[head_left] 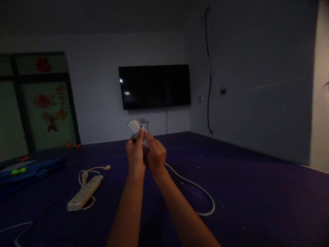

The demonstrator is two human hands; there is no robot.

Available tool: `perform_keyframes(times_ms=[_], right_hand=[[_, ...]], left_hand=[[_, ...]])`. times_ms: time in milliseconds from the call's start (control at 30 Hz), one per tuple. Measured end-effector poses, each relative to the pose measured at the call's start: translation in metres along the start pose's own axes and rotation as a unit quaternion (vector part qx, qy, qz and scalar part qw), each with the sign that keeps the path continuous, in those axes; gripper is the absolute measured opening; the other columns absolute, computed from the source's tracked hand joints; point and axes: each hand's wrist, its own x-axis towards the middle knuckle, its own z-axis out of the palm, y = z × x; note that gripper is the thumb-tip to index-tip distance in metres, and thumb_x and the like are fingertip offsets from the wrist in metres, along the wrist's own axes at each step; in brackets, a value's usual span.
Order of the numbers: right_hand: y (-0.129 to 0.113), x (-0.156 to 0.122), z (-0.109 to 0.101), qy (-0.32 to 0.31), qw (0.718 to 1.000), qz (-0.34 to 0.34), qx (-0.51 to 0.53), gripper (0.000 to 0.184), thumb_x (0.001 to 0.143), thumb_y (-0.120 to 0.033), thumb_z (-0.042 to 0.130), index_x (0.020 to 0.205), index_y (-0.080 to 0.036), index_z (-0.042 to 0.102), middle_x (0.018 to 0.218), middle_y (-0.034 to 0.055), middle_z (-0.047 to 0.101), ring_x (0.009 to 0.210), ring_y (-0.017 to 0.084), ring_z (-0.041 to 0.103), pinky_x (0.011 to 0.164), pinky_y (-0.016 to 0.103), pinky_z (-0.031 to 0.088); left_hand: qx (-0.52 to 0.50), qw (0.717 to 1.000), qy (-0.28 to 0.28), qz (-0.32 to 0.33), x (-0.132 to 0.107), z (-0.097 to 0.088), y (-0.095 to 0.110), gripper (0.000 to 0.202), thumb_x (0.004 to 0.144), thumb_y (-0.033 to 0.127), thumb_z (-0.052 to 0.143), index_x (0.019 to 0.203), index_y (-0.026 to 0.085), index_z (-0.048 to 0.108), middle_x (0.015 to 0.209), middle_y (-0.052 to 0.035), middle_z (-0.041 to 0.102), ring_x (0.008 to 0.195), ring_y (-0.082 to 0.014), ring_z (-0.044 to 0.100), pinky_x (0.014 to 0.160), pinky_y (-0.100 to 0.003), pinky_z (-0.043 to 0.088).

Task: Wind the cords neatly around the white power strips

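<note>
In the middle, both hands are raised close together over the purple floor. My left hand (135, 151) is closed around a small white block (134, 126), which sticks up above the thumb and looks like a plug or adapter. Thin loops of white cord seem to lie against it. My right hand (155, 152) presses against the left, its fingers pinched on the white cord at the block's base; the exact grip is hidden. From behind the right wrist a white cable (191, 183) curves across the floor and back beneath the right forearm.
A white power strip (86, 193) with its coiled cord and plug (107, 167) lies on the purple floor (246, 195) to the left. Blue cloth (38, 171) is farther left. Another white cord (23, 228) is at lower left. A television (155, 87) hangs on the far wall.
</note>
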Motion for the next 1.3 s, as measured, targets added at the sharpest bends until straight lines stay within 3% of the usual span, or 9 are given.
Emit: perform_keyframes(times_ms=[133,267,467,600,733,967,1100,1200,1300], right_hand=[[-0.004,0.002,0.002,-0.086,0.996,-0.003,0.006,0.038,0.084,-0.022,0.053,0.121,-0.023,0.064,0.097,0.0093,0.072,0.083,0.021,0.066,0.08,0.03,0.05],[-0.013,0.006,0.003,-0.155,0.986,0.001,0.066,0.032,0.082,-0.02,0.056,0.109,-0.029,0.07,0.095,0.0045,0.074,0.08,0.019,0.067,0.075,0.028,0.05],[-0.018,0.015,-0.007,-0.132,0.96,0.029,0.246,0.021,0.08,-0.023,0.059,0.094,-0.022,0.075,0.093,0.0049,0.075,0.083,0.018,0.07,0.076,0.029,0.053],[-0.001,0.028,-0.02,-0.059,0.943,0.101,0.312,0.022,0.076,-0.028,0.063,0.093,-0.021,0.074,0.094,0.0055,0.074,0.091,0.019,0.069,0.086,0.034,0.053],[0.03,0.036,-0.029,-0.009,0.944,0.175,0.28,0.028,0.073,-0.031,0.064,0.094,-0.016,0.073,0.094,0.0092,0.074,0.088,0.022,0.069,0.085,0.036,0.052],[0.07,0.024,-0.015,-0.095,0.936,0.293,0.172,0.022,0.075,-0.02,0.057,0.09,-0.013,0.072,0.08,0.0091,0.075,0.073,0.02,0.069,0.072,0.034,0.054],[0.07,0.022,-0.012,-0.099,0.937,0.296,0.157,0.019,0.072,-0.014,0.06,0.086,-0.013,0.073,0.083,0.0095,0.075,0.079,0.021,0.07,0.077,0.034,0.053],[0.056,0.029,-0.017,-0.088,0.947,0.256,0.171,0.024,0.081,-0.028,0.056,0.095,-0.015,0.072,0.086,0.0085,0.075,0.083,0.02,0.069,0.079,0.033,0.053],[0.036,0.034,-0.022,-0.12,0.941,0.227,0.22,0.036,0.083,-0.042,0.055,0.097,-0.013,0.072,0.086,0.0091,0.074,0.079,0.02,0.069,0.073,0.032,0.053]], left_hand=[[-0.076,0.994,0.044,-0.06,0.01,-0.007,-0.001,0.038,0.054,0.041,0.083,0.07,0.014,0.061,0.058,0.0042,0.057,0.049,-0.0069,0.053,0.049,-0.018,0.041],[-0.081,0.99,0.088,-0.072,0.022,-0.024,-0.003,0.038,0.058,0.043,0.079,0.069,0.015,0.056,0.055,0.0055,0.055,0.048,-0.0073,0.054,0.05,-0.019,0.042],[-0.132,0.978,0.155,-0.052,0.025,-0.032,0.008,0.02,0.067,0.026,0.072,0.072,0.016,0.055,0.059,0.0071,0.058,0.048,-0.0057,0.055,0.053,-0.017,0.044],[-0.11,0.984,0.125,-0.065,0.027,-0.033,0.02,0.013,0.07,0.025,0.069,0.071,0.016,0.059,0.058,0.0054,0.06,0.047,-0.0068,0.056,0.051,-0.017,0.045],[-0.081,0.988,0.097,-0.092,0.026,-0.033,0.027,0.013,0.069,0.026,0.07,0.071,0.016,0.062,0.06,0.0008,0.065,0.049,-0.0104,0.059,0.05,-0.02,0.047],[-0.058,0.99,0.016,-0.124,0.016,-0.028,0.032,0.022,0.064,0.032,0.073,0.075,0.015,0.064,0.063,-0.004,0.069,0.048,-0.0133,0.06,0.048,-0.024,0.048],[-0.036,0.991,0.008,-0.131,0.016,-0.027,0.031,0.025,0.058,0.03,0.076,0.074,0.014,0.064,0.061,-0.0028,0.068,0.045,-0.0125,0.059,0.046,-0.023,0.047],[-0.032,0.99,0.007,-0.141,0.018,-0.027,0.029,0.025,0.057,0.03,0.077,0.071,0.013,0.065,0.06,-0.0041,0.068,0.045,-0.0125,0.058,0.045,-0.023,0.046],[-0.031,0.99,-0.005,-0.134,0.019,-0.027,0.027,0.026,0.055,0.029,0.078,0.071,0.012,0.066,0.059,-0.004,0.067,0.044,-0.0121,0.058,0.043,-0.022,0.045]])
